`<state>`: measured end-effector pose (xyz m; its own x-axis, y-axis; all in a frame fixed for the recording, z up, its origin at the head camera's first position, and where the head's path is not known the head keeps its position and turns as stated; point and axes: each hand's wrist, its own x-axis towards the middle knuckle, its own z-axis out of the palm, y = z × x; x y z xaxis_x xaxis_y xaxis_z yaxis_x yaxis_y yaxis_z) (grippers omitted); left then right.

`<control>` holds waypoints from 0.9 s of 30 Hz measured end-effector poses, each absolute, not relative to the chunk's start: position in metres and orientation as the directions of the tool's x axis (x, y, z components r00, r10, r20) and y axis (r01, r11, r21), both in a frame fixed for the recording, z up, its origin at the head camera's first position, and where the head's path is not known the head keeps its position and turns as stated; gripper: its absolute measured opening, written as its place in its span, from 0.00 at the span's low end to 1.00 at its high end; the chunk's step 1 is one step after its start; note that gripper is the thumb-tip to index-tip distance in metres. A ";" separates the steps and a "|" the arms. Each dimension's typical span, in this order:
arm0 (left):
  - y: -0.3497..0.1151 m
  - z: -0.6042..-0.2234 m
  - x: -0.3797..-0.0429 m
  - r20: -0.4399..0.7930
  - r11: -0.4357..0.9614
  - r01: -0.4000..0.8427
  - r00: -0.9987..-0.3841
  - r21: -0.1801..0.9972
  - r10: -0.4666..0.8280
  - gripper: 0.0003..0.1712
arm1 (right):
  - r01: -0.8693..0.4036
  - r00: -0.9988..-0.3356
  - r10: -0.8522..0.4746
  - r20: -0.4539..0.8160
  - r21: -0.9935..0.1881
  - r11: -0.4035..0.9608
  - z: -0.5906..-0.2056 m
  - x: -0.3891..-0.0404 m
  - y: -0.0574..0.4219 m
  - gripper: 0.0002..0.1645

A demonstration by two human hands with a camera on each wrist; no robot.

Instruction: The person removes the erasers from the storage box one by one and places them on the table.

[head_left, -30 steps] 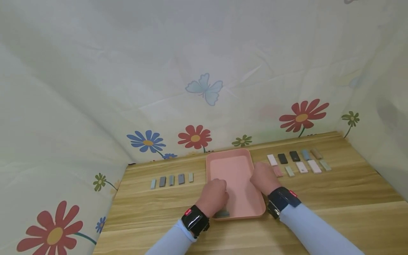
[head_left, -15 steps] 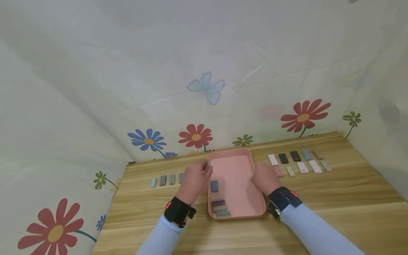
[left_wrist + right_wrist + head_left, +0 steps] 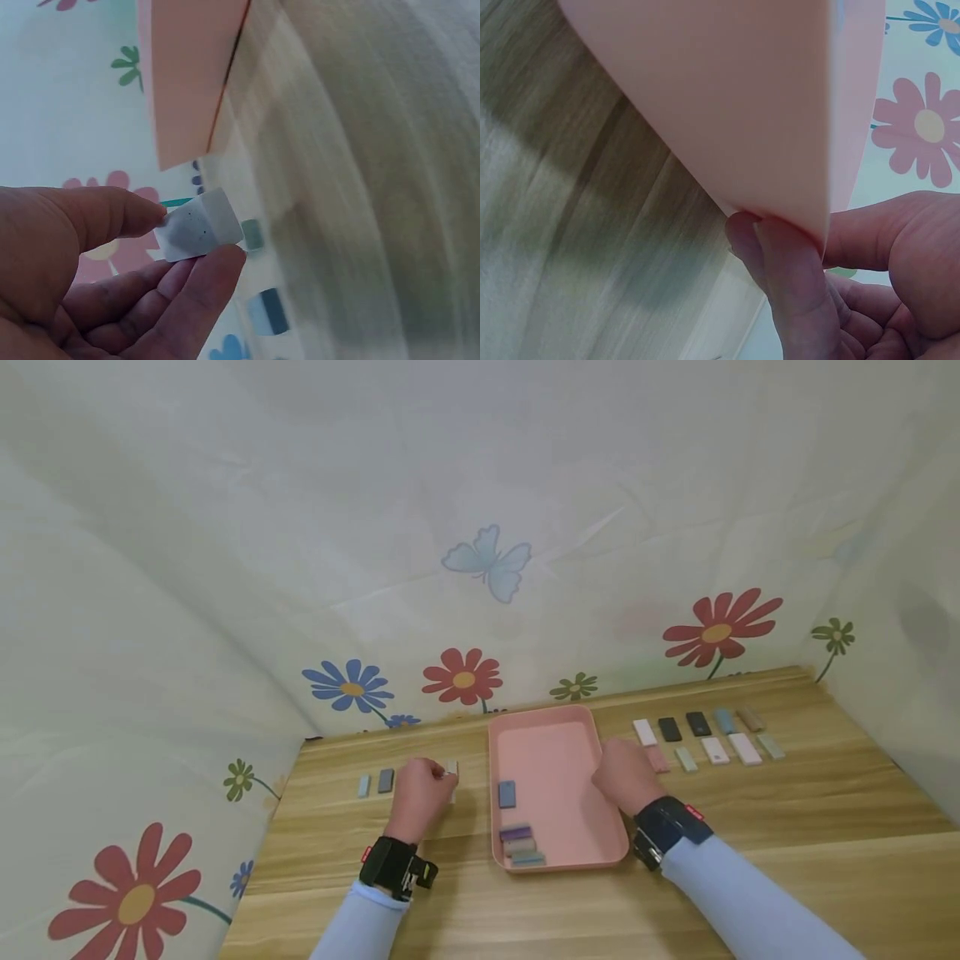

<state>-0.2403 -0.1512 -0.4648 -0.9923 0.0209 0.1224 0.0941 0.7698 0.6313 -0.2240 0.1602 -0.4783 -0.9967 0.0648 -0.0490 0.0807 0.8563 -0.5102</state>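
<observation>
My left hand (image 3: 420, 797) pinches a small whitish block with dark specks (image 3: 199, 226) between thumb and fingers. It is held above the tabletop, beside the left row of small blocks. That row shows a pale teal block (image 3: 363, 786), a grey block (image 3: 386, 780) and a pale green block (image 3: 452, 767); the hand hides the row's middle. My right hand (image 3: 628, 774) grips the right wall of the pink tray (image 3: 611, 814), thumb inside and fingers outside. Inside the tray, along its left side, lie a blue-grey block (image 3: 507, 794), a purple block (image 3: 515, 832), a tan block (image 3: 519, 845) and a grey-green block (image 3: 528, 858).
Right of the tray are two rows of small blocks, among them a white block (image 3: 645, 732), a black block (image 3: 670, 729), a pink block (image 3: 657, 759) and a brown block (image 3: 750, 719). A flowered cloth (image 3: 480, 635) stands behind the wooden table (image 3: 787, 827).
My left hand has moved from low in the tray, over its left rim, to the left row, carrying the whitish block. My right hand has stayed on the tray wall.
</observation>
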 end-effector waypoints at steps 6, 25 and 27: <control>-0.155 -0.483 -0.244 0.067 0.790 0.061 -0.997 0.609 0.026 0.26 | 0.075 -0.997 0.062 -0.042 -0.513 0.855 -0.476 -0.223 0.160 0.04; -0.155 -0.492 -0.247 0.041 0.858 0.022 -0.999 0.513 0.001 0.27 | 0.069 -0.997 0.069 -0.020 -0.533 0.844 -0.475 -0.220 0.160 0.05; -0.154 -0.485 -0.247 0.053 0.867 0.023 -0.999 0.498 -0.004 0.26 | 0.068 -0.997 0.069 -0.018 -0.530 0.845 -0.476 -0.221 0.160 0.05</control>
<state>-0.2465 -0.1541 -0.4852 -0.9986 -0.0037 0.0535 0.0235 0.8668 0.4981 -0.2208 0.1598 -0.4756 -0.9975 0.0690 -0.0184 0.0682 0.8450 -0.5305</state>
